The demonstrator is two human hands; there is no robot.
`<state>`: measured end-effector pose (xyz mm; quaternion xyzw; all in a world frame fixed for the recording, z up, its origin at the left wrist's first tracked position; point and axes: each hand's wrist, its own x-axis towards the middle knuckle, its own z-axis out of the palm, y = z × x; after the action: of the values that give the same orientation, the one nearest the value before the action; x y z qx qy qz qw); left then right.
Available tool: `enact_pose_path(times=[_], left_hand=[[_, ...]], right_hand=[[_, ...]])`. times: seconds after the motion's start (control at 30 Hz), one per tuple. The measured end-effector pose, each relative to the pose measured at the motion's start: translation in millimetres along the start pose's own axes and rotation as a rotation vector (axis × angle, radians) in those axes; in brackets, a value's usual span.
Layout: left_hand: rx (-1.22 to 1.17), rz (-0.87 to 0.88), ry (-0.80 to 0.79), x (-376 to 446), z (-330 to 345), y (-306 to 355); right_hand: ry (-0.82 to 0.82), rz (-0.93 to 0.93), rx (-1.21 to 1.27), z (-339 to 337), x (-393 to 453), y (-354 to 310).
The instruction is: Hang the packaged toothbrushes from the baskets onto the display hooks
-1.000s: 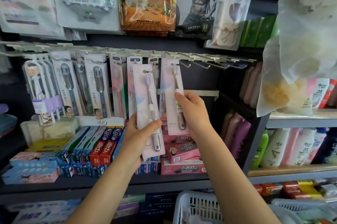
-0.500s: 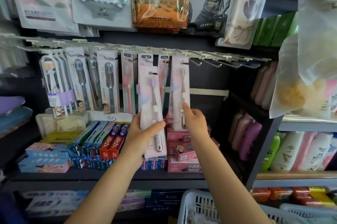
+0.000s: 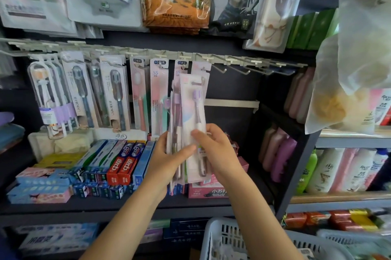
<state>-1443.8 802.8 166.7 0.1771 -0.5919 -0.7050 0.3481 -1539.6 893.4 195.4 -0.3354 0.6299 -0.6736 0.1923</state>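
Several packaged toothbrushes [image 3: 78, 94] are hung from the display hooks [image 3: 243, 69] at the left. A fanned stack of toothbrush packs [image 3: 174, 132] is gripped by the left hand [image 3: 169, 160], thumb across the front. The front purple toothbrush pack [image 3: 195, 120] is pinched by the right hand [image 3: 213, 149]. A white basket [image 3: 224, 238] is seen below.

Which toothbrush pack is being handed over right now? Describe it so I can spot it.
Find the rail of white display hooks. Below its last filled hook, both hands hold a pale pink flat pack with a lilac-headed toothbrush. It alone sits tilted in front, not hanging.
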Motion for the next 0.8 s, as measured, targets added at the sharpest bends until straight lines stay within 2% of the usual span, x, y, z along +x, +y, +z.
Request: enact_pose_path(times=[0.17,0.27,0.8], left_hand=[[-0.097,-0.074,0.029,1,-4,-2],[-0.1,-0.053,0.054,6,-8,-3],[-0.09,-0.019,0.063,5,-17,7]], right_hand=[[0.105,-0.059,0.065,-9,2,-5],[0.14,-0.095,0.059,-9,8,-17],[0.231,-0.032,-0.007,7,46,-39]])
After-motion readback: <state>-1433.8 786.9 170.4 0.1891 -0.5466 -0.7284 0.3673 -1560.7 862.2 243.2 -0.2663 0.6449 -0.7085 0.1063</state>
